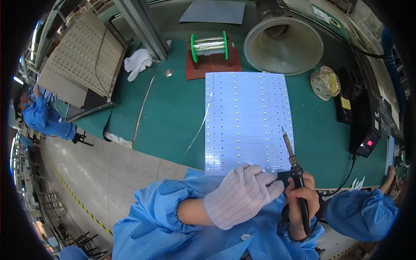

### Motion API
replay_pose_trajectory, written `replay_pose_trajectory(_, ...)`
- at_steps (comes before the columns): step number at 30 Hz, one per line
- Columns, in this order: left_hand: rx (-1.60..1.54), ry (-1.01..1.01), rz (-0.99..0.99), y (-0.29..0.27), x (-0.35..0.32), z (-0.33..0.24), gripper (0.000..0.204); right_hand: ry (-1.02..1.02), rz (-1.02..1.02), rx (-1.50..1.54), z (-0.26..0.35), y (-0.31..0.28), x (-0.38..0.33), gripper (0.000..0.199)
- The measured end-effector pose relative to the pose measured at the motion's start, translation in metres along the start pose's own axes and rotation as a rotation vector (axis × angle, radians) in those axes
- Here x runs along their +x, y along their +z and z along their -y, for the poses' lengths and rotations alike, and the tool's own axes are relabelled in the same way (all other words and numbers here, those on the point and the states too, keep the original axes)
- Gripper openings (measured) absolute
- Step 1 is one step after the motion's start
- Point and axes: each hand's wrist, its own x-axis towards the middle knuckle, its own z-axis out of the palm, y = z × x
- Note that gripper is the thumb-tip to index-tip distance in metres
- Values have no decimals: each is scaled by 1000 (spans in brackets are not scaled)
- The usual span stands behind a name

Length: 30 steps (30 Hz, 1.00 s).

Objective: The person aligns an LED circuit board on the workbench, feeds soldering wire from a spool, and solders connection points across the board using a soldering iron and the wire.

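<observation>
My right hand (308, 196), bare, is closed around the black handle of a soldering iron (296, 170). Its metal tip points up and away, over the right part of a pale circuit board panel (251, 108) with rows of small yellowish components. In a white striped glove, my left hand (242, 197) is curled at the panel's near edge, close beside my right hand. Whatever its fingers may grip is hidden. A thin strand of solder wire (200, 128) lies across the panel's left edge and onto the green mat.
Behind the panel stands a green-ended solder spool (209, 46) on a red-brown stand, beside a wide funnel-shaped hood (284, 45). A glass dish (323, 84) and a black soldering station (366, 125) are at the right. A slanted rack (80, 56) and white cloth (138, 63) stand left. Co-workers sit at both sides.
</observation>
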Motion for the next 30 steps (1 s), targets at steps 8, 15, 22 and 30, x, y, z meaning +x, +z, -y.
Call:
replay_pose_trajectory(8, -101, -16, 104, -7, 4, 7, 14, -27, 9, -103, 2, -5, 0, 30)
replay_pose_trajectory(15, -58, -193, 35, 6, 4, 14, 23, 58, 10, 8, -11, -23, -18, 23)
replay_pose_trajectory(22, 135, -224, 286, 16, 10, 12, 24, 57, 8, -68, -13, -28, -27, 34)
replay_pose_trajectory(30, 117, -144, 58, 26, 14, 19, 13, 232, -121, 203, -11, -36, -48, 29)
